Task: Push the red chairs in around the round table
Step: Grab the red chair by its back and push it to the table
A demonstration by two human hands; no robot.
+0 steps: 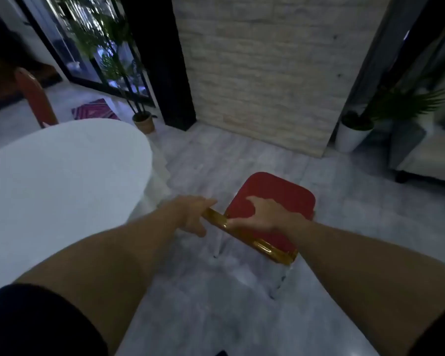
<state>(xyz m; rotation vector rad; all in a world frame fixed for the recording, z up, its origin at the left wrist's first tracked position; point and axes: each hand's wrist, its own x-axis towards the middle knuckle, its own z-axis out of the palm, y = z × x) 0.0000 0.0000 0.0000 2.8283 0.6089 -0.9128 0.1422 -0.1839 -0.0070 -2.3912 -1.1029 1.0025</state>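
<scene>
both hands grip the gold-framed red padded chair [272, 199]: left hand [190, 214] fingers wrapped on its gold top rail, right hand [262, 214] fingers clamped over the backrest. the chair stands on the grey floor [216, 155], apart from the round white tabletop [62, 170] edge, not yet pushed in. a second red chair [35, 96] appears tucked at the far edge.

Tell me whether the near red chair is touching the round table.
Apart. In the head view, a strip of grey floor shows between the red chair and the round table; both hands grip its gold backrest.
</scene>
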